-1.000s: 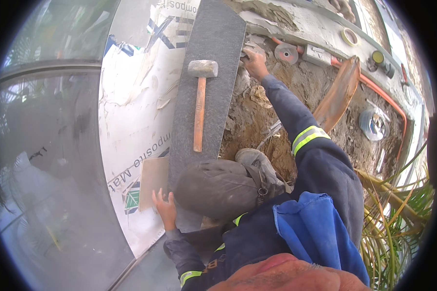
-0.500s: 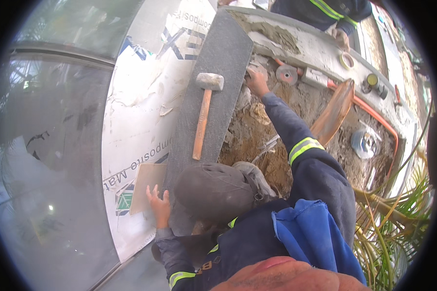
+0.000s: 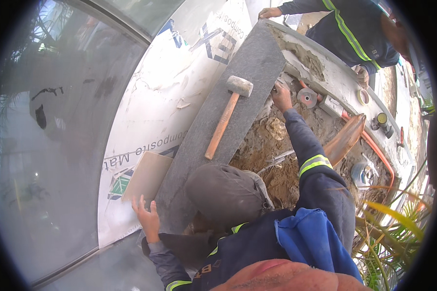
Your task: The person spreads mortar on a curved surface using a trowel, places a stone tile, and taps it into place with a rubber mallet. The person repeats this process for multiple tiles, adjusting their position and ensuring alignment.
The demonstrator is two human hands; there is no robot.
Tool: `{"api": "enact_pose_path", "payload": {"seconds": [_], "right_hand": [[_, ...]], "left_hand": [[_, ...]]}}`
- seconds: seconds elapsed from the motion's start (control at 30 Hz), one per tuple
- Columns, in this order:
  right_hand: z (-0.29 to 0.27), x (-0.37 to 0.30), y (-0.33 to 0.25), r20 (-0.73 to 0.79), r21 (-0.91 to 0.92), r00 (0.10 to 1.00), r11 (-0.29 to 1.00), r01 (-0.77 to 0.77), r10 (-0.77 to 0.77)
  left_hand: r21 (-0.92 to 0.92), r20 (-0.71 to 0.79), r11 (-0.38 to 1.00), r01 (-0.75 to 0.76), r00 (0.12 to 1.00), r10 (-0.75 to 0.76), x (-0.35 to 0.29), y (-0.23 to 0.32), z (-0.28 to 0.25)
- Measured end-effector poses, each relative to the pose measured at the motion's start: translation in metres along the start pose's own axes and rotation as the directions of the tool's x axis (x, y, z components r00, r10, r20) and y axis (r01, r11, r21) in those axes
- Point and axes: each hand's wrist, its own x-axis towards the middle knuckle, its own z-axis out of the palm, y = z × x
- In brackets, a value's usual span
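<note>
A long dark grey stone slab (image 3: 199,160) lies at a slant in front of me, its near end beside my knee. On top of it rests a mallet (image 3: 240,86) with a pale block head and a wooden handle. My right hand (image 3: 282,98) is at the slab's right edge near the far end, fingers curled against it; the fingertips are partly hidden. My left hand (image 3: 148,220) is open, fingers spread, just below a beige tile (image 3: 148,177) that lies against the slab's left side. Nothing shows in the left palm.
A co-worker's hand (image 3: 270,13) holds the slab's far corner; their other hand (image 3: 361,75) is on the concrete ledge (image 3: 325,75). A grinder disc (image 3: 308,97), tape roll (image 3: 362,97), orange conduit (image 3: 378,153) and brown palm sheath (image 3: 344,140) lie right. Glass panels (image 3: 58,145) stand left.
The view has turned, so the slab appears farther right and more of the co-worker shows. My left hand sits lower along the tile; my right hand stays at the slab's edge.
</note>
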Motion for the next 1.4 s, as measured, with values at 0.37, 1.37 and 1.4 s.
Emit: {"api": "enact_pose_path", "payload": {"seconds": [0.37, 1.37, 1.4], "right_hand": [[0.003, 0.004, -0.003, 0.033, 0.050, 0.998, 0.998, -0.047, 0.045], [-0.048, 0.008, -0.043, -0.151, -0.111, 0.983, 0.987, -0.119, 0.102], [-0.053, 0.016, -0.055, -0.131, -0.185, 0.987, 0.980, 0.072, -0.097]], "left_hand": [[-0.027, 0.011, 1.000, -0.013, 1.000, 0.013, 0.004, -0.004, 0.000], [0.135, -0.688, 0.945, 0.298, 0.715, -0.128, -0.077, -0.019, -0.111], [0.042, -0.745, 0.954, 0.295, 0.646, -0.167, -0.087, -0.026, -0.111]]}}
